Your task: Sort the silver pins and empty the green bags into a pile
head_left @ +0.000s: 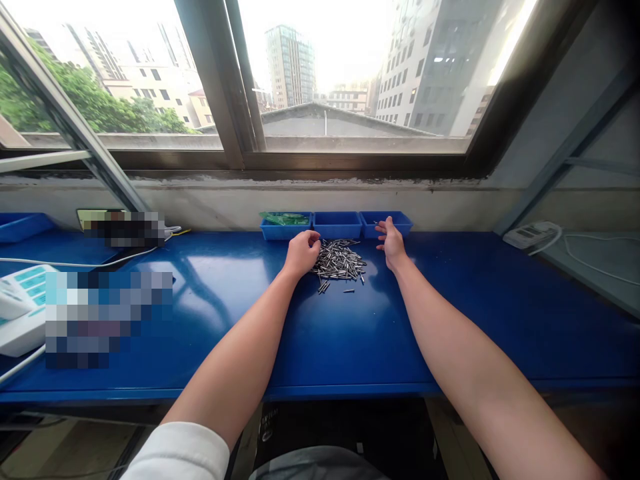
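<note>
A heap of short, thin metal pins (340,260) lies on the blue table, a few of them loose at its near edge. At the heap's left side is my left hand (303,255), fingers curled together; whatever they may pinch is hidden. My right hand (393,247) is in front of the right blue bin (404,222), its fingers apart and nothing visible in them. A small light piece shows inside that bin beside my fingertips. The middle blue bin (337,230) stands behind the heap, and the left blue bin (285,232) holds a green plastic bag (285,219).
The blue table (225,353) runs under a window. White devices with cables (23,313) and blurred-out items are at the left. Another blue tray (23,227) sits at the far left. A white power strip (531,235) lies at the right by a metal frame.
</note>
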A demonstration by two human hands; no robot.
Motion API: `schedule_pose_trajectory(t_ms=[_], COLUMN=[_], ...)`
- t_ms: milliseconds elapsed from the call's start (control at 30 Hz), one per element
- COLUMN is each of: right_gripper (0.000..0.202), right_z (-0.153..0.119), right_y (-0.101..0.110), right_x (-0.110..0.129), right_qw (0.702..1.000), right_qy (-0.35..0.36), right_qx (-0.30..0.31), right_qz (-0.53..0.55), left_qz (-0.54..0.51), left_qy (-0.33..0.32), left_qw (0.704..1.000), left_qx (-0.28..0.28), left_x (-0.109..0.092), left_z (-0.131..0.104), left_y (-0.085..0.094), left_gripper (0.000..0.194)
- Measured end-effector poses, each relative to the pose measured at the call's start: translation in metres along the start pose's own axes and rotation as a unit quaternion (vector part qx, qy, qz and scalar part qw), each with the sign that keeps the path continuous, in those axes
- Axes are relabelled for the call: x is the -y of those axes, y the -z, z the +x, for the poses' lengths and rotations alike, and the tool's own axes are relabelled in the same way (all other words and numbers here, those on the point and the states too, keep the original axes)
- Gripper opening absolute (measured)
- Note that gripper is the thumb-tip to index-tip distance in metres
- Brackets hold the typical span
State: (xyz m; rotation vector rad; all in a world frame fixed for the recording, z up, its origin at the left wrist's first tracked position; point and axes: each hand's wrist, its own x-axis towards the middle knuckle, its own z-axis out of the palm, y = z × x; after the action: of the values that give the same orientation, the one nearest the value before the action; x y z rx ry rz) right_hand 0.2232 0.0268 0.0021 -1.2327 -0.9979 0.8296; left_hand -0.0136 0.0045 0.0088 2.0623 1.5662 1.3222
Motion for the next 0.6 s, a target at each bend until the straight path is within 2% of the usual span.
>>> schedule_pose_trajectory(t_ms=[200,267,333,467,600], right_gripper=[0.068,0.066,0.054,0.022,0.019], right_z=[-0.001,-0.003,-0.007,-0.020,-0.028], right_y=[-0.002,-0.004,-0.008,-0.017,-0.025], right_x=[-0.001,-0.001,-0.001,0.000,-0.001], right_qw=[1.000,0.998,0.991,0.945,0.890], right_qy=[0.026,0.051,0.095,0.185,0.214], right_qx=[0.009,-0.008,-0.008,0.081,0.146], right_qz=[0.002,-0.027,-0.093,-0.258,-0.374], left_qz=[0.001,0.010,0.027,0.092,0.119], left_qy=[0.005,0.005,0.002,-0.005,-0.014], left_qw=[1.000,1.000,0.999,0.994,0.987], left_qx=[0.007,0.011,0.017,0.058,0.110], left_x=[-0.001,-0.001,0.000,0.004,0.005], left_z=[0.000,0.000,0.000,-0.002,-0.004], left_y=[0.000,0.000,0.000,-0.003,-0.007], left_gripper=[0.020,0.022,0.023,0.031,0.037])
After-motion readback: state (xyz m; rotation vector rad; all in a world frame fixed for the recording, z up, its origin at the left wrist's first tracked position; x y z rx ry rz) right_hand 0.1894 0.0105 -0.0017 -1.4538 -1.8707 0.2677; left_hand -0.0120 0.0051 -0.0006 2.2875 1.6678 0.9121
